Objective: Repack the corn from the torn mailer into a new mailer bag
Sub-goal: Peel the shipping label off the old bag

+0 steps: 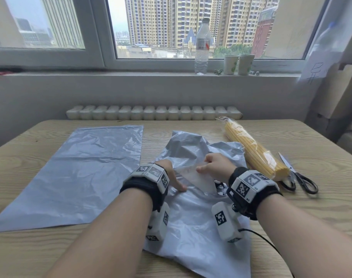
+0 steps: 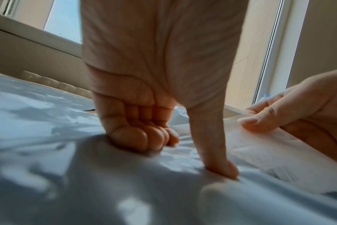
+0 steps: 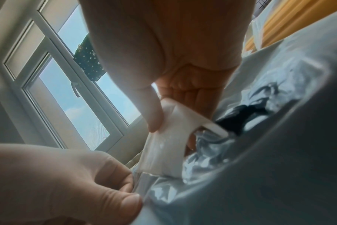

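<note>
The torn grey mailer [image 1: 191, 217] lies crumpled in the middle of the table. My left hand [image 1: 171, 174] bears down on it with curled fingers [image 2: 140, 138] and a straight thumb, holding nothing. My right hand [image 1: 204, 164] pinches a white label [image 1: 195, 177] partly lifted off the mailer; in the right wrist view thumb and fingers clamp that label [image 3: 167, 144]. The new grey mailer [image 1: 74, 173] lies flat to the left. A long yellow pack in clear wrap, the corn [image 1: 253, 149], rests on the table to the right, outside both mailers.
Black-handled scissors [image 1: 299, 177] lie just right of the yellow pack. A water bottle [image 1: 202, 47] and two paper cups [image 1: 239, 64] stand on the windowsill beyond the table. A radiator runs along the table's far edge.
</note>
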The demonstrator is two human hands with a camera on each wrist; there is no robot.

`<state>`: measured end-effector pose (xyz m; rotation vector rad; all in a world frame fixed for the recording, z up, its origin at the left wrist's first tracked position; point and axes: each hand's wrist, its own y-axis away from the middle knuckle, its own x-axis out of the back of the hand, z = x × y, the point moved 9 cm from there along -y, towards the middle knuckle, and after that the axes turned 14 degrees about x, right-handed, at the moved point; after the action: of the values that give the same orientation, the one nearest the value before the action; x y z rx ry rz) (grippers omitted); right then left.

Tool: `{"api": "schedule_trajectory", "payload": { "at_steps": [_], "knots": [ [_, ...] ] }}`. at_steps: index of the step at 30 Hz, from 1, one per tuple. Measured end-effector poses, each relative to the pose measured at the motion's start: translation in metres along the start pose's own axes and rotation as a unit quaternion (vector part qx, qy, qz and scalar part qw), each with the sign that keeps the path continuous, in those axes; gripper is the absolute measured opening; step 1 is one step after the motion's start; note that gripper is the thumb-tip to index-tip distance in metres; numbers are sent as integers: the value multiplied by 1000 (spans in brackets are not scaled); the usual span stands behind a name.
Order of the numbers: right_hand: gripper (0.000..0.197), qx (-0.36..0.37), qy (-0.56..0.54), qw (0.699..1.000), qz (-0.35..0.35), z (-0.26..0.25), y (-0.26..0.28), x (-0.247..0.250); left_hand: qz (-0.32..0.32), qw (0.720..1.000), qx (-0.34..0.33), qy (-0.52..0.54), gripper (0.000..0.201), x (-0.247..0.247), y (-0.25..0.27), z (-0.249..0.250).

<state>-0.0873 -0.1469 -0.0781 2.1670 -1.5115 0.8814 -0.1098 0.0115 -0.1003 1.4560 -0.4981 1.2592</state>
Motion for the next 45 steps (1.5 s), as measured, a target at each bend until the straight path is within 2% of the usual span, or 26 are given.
{"api": "schedule_trajectory", "payload": {
  "at_steps": [5, 9, 14, 21, 45],
  "knots": [
    [23, -5, -18, 1000, 2, 3, 0, 0, 4, 1000, 1, -2, 68, 1, 2, 0],
    [22, -3, -18, 1000, 6, 2, 0, 0, 4, 1000, 3, -5, 63, 1, 1, 0],
    [22, -6, -21, 1000, 11, 4, 0, 1, 4, 1000, 7, -13, 73, -1, 0, -1],
    [16, -5, -32, 999, 11, 5, 2, 2, 8, 999, 8, -33, 69, 0, 1, -1],
    [19, -33, -149, 988, 28, 18, 4, -1, 7, 1000, 12, -26, 74, -1, -5, -1]
  ]
}}
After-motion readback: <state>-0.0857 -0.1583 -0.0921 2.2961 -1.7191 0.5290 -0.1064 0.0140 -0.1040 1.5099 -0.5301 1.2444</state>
